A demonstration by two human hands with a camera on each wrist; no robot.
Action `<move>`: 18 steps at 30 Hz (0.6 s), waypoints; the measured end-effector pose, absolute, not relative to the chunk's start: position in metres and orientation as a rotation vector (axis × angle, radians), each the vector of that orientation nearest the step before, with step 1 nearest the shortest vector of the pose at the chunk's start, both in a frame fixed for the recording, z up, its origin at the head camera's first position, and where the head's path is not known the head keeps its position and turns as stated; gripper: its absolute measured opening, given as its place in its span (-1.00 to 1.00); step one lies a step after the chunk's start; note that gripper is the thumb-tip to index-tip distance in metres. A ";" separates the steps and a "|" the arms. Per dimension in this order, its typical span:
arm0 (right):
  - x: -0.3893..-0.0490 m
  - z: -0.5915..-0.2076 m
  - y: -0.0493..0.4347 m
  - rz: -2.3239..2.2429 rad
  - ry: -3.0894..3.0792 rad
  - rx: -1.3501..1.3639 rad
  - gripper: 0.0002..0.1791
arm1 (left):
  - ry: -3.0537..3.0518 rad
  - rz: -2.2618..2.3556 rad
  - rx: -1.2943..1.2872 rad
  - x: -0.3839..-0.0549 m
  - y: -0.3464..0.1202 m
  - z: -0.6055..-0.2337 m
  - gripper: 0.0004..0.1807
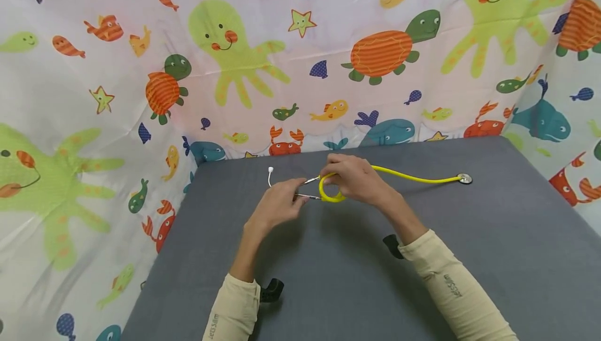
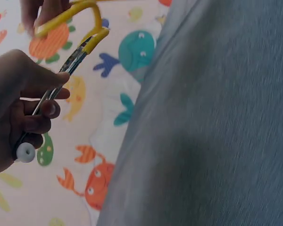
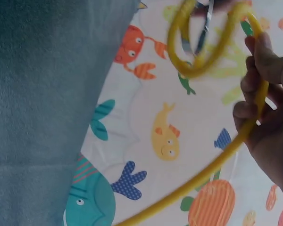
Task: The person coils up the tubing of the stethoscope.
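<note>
A stethoscope with yellow tubing (image 1: 413, 177) is held up between both hands over the grey table. My left hand (image 1: 278, 203) grips its metal ear tubes; in the left wrist view the fingers curl round the metal, and a white eartip (image 2: 26, 152) sticks out below them. The right hand (image 1: 354, 178) grips the yellow tube, with fingers and thumb wrapped round it in the right wrist view (image 3: 262, 89). Between the hands the tubing bends into a loop (image 3: 191, 70). To the right the tube runs out to the round metal chest piece (image 1: 465, 178).
The grey tabletop (image 1: 328, 278) spreads beneath both hands. Behind it and at the sides hangs a white curtain (image 1: 263, 122) printed with sea animals. Black pieces (image 1: 272, 290) show beside the beige sleeves (image 1: 235, 304) at the wrists.
</note>
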State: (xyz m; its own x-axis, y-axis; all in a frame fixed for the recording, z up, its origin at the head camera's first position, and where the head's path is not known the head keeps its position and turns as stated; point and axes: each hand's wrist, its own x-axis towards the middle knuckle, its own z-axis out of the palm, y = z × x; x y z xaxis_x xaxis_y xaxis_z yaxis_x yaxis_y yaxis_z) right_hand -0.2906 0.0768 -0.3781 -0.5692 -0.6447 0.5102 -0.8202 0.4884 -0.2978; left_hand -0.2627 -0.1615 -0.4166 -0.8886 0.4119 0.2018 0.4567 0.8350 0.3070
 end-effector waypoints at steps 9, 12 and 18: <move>-0.297 -0.392 0.068 0.603 -2.110 1.147 -0.81 | -2.911 -0.791 -0.654 -0.251 -0.138 -0.403 -0.45; -0.298 -0.393 0.068 0.562 -2.079 1.125 -0.82 | -2.856 -0.795 -0.608 -0.252 -0.133 -0.403 -0.46; -0.297 -0.396 0.067 0.487 -2.094 1.103 -0.79 | -2.769 -0.698 -0.574 -0.255 -0.128 -0.406 -0.55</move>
State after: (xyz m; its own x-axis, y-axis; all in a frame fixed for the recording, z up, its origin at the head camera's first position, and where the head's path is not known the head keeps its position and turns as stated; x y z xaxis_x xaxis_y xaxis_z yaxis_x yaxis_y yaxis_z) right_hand -0.2969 0.0674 -0.3958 -0.3839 -0.5577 0.7359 -0.8251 0.5649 -0.0023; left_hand -0.2551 -0.1283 -0.4058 -0.8974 0.3155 0.3085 0.4241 0.8099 0.4052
